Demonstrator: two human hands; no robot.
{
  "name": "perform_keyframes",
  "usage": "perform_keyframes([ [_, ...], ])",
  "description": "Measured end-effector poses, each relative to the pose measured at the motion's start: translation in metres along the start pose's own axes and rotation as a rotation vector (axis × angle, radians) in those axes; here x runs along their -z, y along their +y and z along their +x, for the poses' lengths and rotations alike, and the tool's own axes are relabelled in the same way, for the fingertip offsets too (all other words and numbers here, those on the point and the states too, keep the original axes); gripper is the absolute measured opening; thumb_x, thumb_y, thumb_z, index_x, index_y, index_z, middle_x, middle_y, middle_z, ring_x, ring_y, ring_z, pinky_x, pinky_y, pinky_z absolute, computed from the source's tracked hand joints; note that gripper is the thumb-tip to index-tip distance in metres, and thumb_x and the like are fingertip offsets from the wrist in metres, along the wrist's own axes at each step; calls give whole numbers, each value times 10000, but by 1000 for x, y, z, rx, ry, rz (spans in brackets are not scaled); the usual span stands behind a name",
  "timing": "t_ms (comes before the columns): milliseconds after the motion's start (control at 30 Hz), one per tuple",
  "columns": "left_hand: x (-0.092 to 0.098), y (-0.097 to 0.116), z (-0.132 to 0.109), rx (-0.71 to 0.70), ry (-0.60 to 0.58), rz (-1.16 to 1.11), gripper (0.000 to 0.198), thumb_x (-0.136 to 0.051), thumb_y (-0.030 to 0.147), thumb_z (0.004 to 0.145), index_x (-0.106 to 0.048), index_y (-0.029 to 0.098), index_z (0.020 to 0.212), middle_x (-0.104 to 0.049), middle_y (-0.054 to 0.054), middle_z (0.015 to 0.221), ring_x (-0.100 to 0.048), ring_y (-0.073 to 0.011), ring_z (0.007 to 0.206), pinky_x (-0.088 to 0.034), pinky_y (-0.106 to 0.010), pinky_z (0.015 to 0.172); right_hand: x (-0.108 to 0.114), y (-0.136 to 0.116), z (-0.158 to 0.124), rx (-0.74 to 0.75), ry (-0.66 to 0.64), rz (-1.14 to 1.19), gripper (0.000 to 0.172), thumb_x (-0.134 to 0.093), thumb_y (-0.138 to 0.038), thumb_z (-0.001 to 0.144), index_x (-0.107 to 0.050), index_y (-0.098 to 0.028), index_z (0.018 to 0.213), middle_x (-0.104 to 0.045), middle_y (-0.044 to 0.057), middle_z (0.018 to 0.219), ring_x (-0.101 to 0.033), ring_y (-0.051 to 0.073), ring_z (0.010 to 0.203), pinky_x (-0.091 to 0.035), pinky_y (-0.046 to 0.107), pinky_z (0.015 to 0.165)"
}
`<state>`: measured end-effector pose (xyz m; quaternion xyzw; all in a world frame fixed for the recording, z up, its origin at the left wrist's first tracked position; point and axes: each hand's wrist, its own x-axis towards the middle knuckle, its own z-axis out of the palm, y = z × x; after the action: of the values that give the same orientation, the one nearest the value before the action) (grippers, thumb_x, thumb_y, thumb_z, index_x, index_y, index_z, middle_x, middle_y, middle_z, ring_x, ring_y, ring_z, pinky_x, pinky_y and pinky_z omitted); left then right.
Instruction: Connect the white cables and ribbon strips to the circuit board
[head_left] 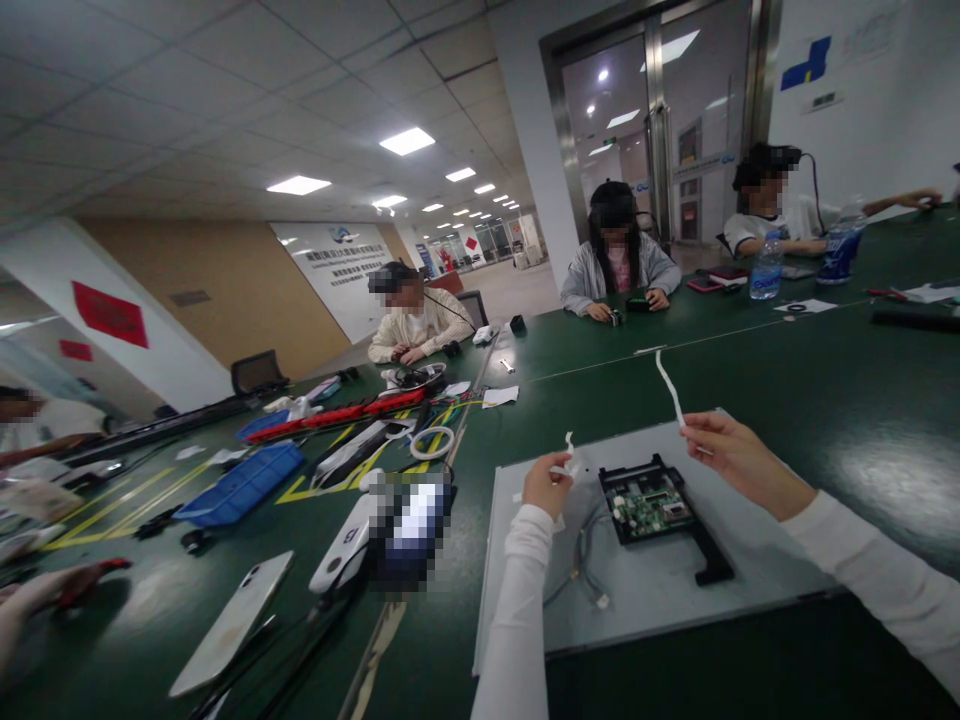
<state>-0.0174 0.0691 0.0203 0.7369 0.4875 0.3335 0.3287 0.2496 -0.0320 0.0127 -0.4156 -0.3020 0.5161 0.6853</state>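
Pinched in my right hand (724,458) is a thin white strip (667,385), which stands up and curves at its top; I cannot tell whether it is tape or a flat cable. My left hand (546,484) is closed on a small crumpled white strip (570,447). Between the hands, a green circuit board (654,508) sits in a black plastic bracket (711,562) with an arm reaching toward me. A bundle of thin grey wires (582,560) with a white connector lies left of it. Beneath them is a flat grey panel (645,605).
Left of the panel are a blurred lit device (416,528), a white device (346,545), a pale phone (234,622) and a blue tray (244,484). A white cable coil (432,443) lies farther back. Bottles (766,268) stand at the far right. Several people sit around the green table (570,375).
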Motion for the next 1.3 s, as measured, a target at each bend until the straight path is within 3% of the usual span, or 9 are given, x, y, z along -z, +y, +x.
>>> perform_keyframes([
  [167,-4,19,-9,-129,-114,-124,306,-547,50,637,-587,171,915,-577,-25,952,-515,-50,575,-445,-189,583,-1,0,-2,-12,-32,14,208,-703,-272,601,-584,-216,762,-577,-22,820,-528,96,698,-446,235,654],
  [367,-14,41,-21,-233,-306,-240,279,-587,185,686,-581,170,965,-561,-50,995,-511,-69,610,-416,-195,578,-21,-8,-18,-46,-155,-9,268,-673,-355,637,-568,-225,847,-543,35,1082,-529,161,907,-421,305,776],
  [533,-19,45,-25,-301,-427,-230,267,-582,266,719,-589,146,957,-565,-65,936,-498,-82,613,-391,-202,571,-34,-15,-29,18,-250,-92,236,-635,-368,682,-555,-197,824,-503,69,1136,-496,188,979,-416,317,787],
  [767,-21,50,-30,-324,-528,-225,261,-586,313,719,-610,131,904,-553,-67,893,-493,-83,616,-388,-203,572,-32,-12,-29,39,-248,-258,306,-629,-412,667,-563,-169,841,-510,82,1097,-510,172,893,-418,267,715],
  [933,-19,57,-34,-319,-576,-287,285,-595,342,710,-614,125,895,-541,-73,900,-504,-83,623,-394,-200,573,-35,-14,-31,16,-242,-398,377,-596,-465,670,-578,-149,875,-570,43,839,-506,130,717,-399,240,622],
  [1167,-18,56,-33,-316,-568,-294,290,-589,349,715,-614,124,896,-544,-74,897,-505,-87,634,-389,-199,578,-35,-14,-34,14,-303,-378,310,-586,-440,691,-566,-148,795,-555,23,764,-502,128,714,-393,241,634],
  [1300,-19,52,-31,-310,-525,-268,283,-585,342,717,-612,128,900,-549,-71,903,-507,-90,638,-385,-201,578,-35,-14,-33,65,-259,-379,259,-580,-403,704,-556,-150,751,-527,-2,706,-479,108,668,-372,227,611],
])
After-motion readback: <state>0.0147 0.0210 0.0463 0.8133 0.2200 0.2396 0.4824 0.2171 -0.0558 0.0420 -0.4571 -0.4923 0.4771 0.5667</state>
